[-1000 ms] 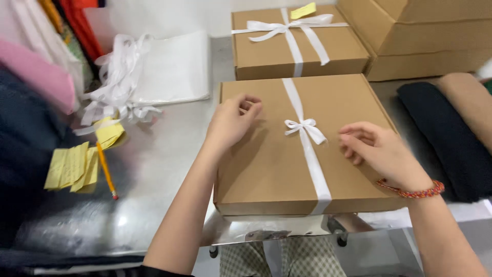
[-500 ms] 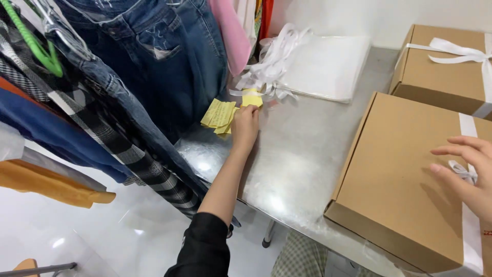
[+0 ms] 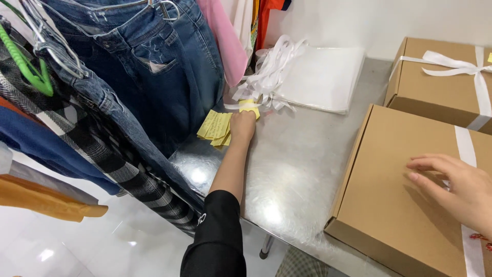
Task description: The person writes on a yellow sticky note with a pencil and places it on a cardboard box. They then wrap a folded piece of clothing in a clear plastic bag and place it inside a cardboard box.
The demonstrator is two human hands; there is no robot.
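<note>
Change: view has swung left since a moment ago; left hand now reaches the yellow paper slips.
Left grip: fingers closed on one yellow slip, beside white ribbons.
Right hand: flat, fingers spread, resting on ribboned cardboard box, as before.
Position: slips at steel table edge, under hanging jeans.
Hidden: left fingertips; pencil no longer in view.

White wall, glossy white floor, steel table.

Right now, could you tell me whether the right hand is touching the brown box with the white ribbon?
Touching: the head view shows the right hand lying flat on the lid of the brown box, fingers pressed against the cardboard.
</note>
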